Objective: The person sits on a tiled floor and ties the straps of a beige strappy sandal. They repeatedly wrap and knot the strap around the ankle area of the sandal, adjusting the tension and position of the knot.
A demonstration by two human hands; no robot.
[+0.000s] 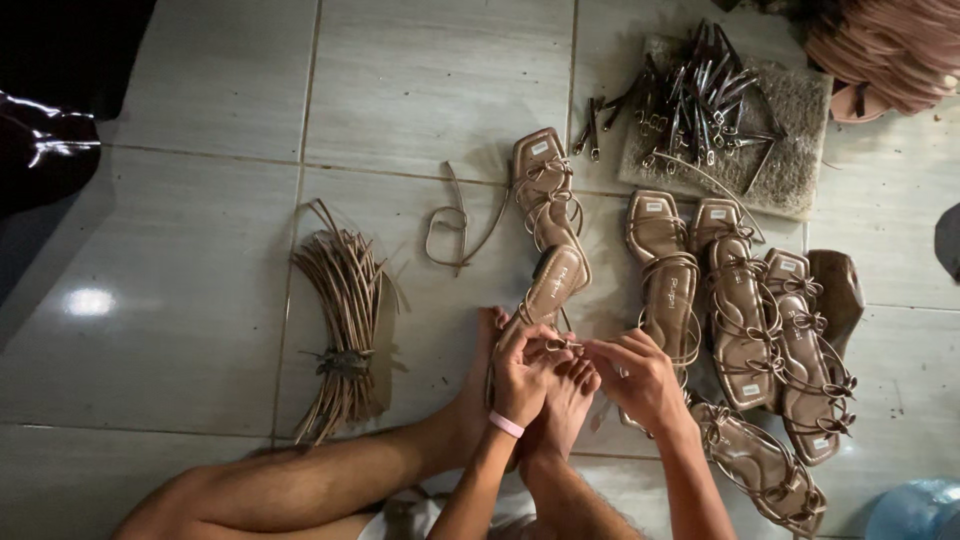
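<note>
A bronze strappy sandal (548, 290) lies on the pale grey tiled floor (200, 300) just above centre, its thin strap pinched between the left hand (525, 375) and right hand (635, 380), with finished sandals (750, 320) at three o'clock and a strap bundle (345, 320) at nine.

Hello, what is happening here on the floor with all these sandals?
A person sits on the tiled floor and works with both hands on one bronze strappy sandal, propped against their bare feet. The left hand and right hand pinch a thin strap between them. More sandals lie in a row to the right, a bundle of loose straps to the left, and metal clips are piled on a mat beyond.
</note>
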